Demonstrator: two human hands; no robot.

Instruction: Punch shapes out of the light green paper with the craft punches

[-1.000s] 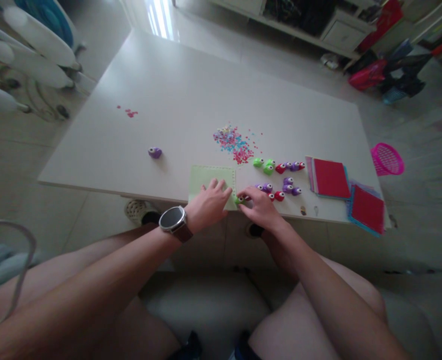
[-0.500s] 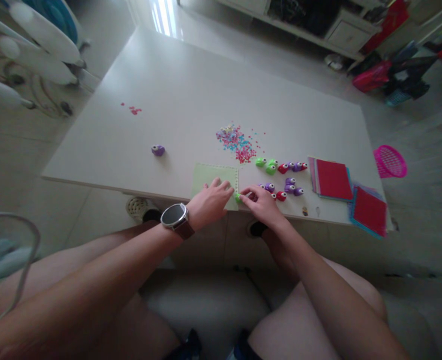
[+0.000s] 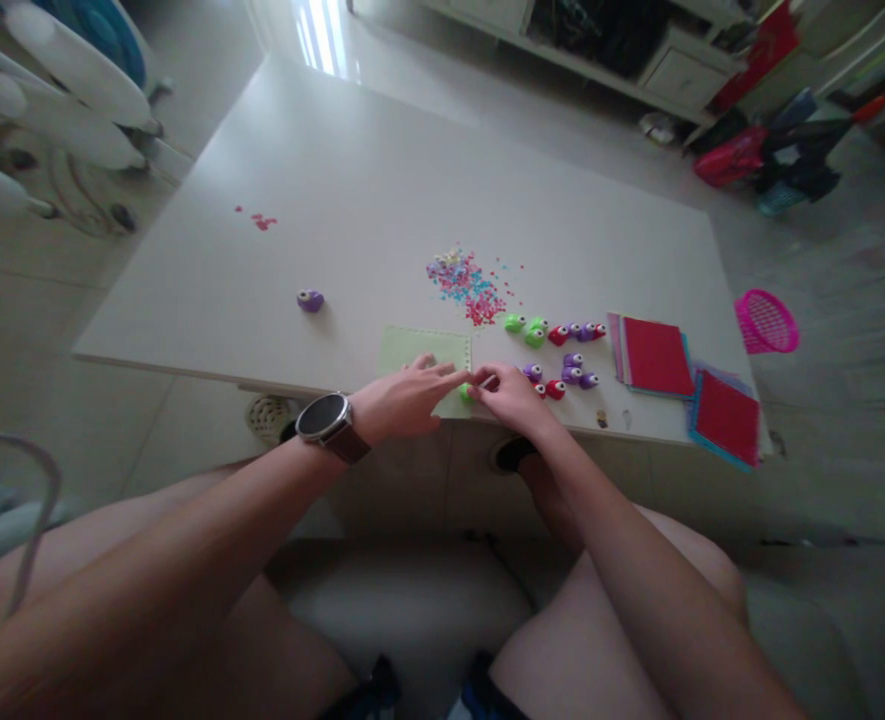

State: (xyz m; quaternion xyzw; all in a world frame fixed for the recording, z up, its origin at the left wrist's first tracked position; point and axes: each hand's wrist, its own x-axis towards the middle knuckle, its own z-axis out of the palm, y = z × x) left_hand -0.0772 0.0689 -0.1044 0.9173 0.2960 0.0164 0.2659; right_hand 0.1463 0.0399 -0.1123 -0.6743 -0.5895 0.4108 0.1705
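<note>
A pale green paper sheet [image 3: 419, 350] lies at the near edge of the white table [image 3: 382, 180]. My left hand [image 3: 404, 398], with a watch on its wrist, rests flat on the sheet with fingers stretched out toward its right edge. My right hand [image 3: 512, 397] is closed on a small green craft punch [image 3: 466, 393] at the sheet's right edge, fingertips meeting those of the left hand. Behind them lies a heap of coloured paper bits [image 3: 468, 285].
Several green, red and purple punches [image 3: 558, 350] sit right of the hands, and one purple punch [image 3: 310, 300] stands alone to the left. Two stacks of coloured paper [image 3: 659, 357] lie at the right. A pink basket [image 3: 767, 321] is on the floor.
My left hand has slid right across the green sheet, its fingers now reaching the right hand. The right hand stays on the green punch at the sheet's edge.
</note>
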